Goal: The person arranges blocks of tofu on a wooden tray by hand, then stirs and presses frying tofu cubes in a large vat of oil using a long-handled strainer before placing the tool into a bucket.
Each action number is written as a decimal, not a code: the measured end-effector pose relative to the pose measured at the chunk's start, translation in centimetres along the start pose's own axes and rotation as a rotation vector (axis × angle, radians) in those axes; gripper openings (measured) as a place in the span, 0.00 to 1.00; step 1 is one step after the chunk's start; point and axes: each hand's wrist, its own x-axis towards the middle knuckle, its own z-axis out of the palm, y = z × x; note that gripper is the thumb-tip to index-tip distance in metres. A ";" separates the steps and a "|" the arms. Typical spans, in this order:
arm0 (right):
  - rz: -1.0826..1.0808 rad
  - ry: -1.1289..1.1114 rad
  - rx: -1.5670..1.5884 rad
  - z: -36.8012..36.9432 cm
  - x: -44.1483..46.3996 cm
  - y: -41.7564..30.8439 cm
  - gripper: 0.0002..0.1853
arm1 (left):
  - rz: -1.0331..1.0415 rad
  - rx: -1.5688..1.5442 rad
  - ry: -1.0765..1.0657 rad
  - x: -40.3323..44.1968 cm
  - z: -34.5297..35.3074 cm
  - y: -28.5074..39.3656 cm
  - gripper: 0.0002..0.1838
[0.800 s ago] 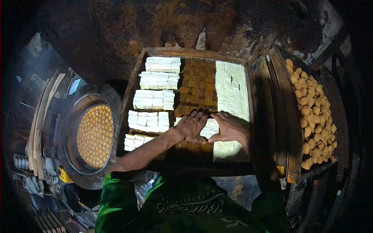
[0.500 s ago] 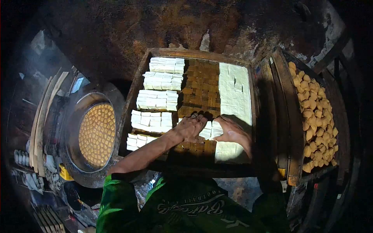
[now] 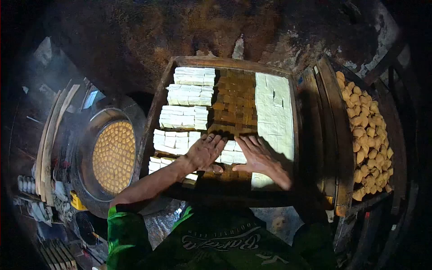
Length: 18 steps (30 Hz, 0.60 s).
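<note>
A short row of cut white tofu pieces (image 3: 232, 154) lies between my hands on the woven tray (image 3: 234, 100). My left hand (image 3: 208, 152) grips the row's left end, fingers over the far side and thumb near. At the right end, my right hand (image 3: 258, 156) holds the row, with its fingers stretched along the far side and thumb on the near side. To the left are several stacked rows of tofu (image 3: 183, 118). Along the right side lies a flat sheet of scored tofu (image 3: 273, 105), its lower part partly covered by my right hand and forearm.
The tray has a raised wooden rim (image 3: 216, 60). A round pan (image 3: 85, 155) at the left holds many golden pieces frying in liquid. On the right, a wooden-sided bin (image 3: 335, 135) contains a heap of browned fried pieces (image 3: 366, 137). Wooden sticks (image 3: 51, 139) lean at far left.
Both hands have moved slightly left with the tofu row, away from the scored sheet. My right hand has shifted from the sheet's edge onto the row's right end.
</note>
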 end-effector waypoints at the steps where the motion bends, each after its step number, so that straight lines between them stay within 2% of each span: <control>1: 0.021 0.043 -0.056 1.0 0.2 -0.1 0.51 | 0.023 -0.014 0.038 0.0 0.3 -0.1 0.50; 6: 0.055 0.006 0.053 0.4 0.4 0.4 0.49 | 0.045 -0.147 0.143 1.1 1.2 -0.6 0.48; 9: -0.041 0.135 -0.025 2.1 0.6 1.1 0.47 | 0.084 -0.184 0.188 1.7 0.7 -0.9 0.44; 11: -0.047 0.104 0.003 1.2 1.2 1.5 0.44 | 0.123 -0.213 0.292 2.2 1.5 -1.5 0.42; 12: -0.036 0.033 0.141 0.9 1.7 2.1 0.43 | 0.129 -0.212 0.289 2.2 0.4 -1.7 0.42; 13: -0.024 -0.035 0.275 0.2 2.3 2.4 0.41 | 0.059 -0.360 0.099 2.1 -1.9 -2.0 0.41; 14: -0.050 0.012 0.408 -0.9 2.5 2.5 0.38 | -0.013 -0.502 -0.090 2.4 -3.2 -2.5 0.40; 15: -0.047 0.019 0.401 -1.0 3.1 3.3 0.38 | -0.035 -0.548 -0.048 3.2 -3.2 -2.9 0.37; 17: -0.037 -0.100 0.443 -1.1 4.4 5.3 0.36 | -0.020 -0.737 -0.111 4.4 -3.5 -4.6 0.36; 18: 0.020 -0.220 0.589 -3.0 5.3 5.6 0.34 | 0.005 -0.764 -0.140 5.6 -3.7 -5.5 0.35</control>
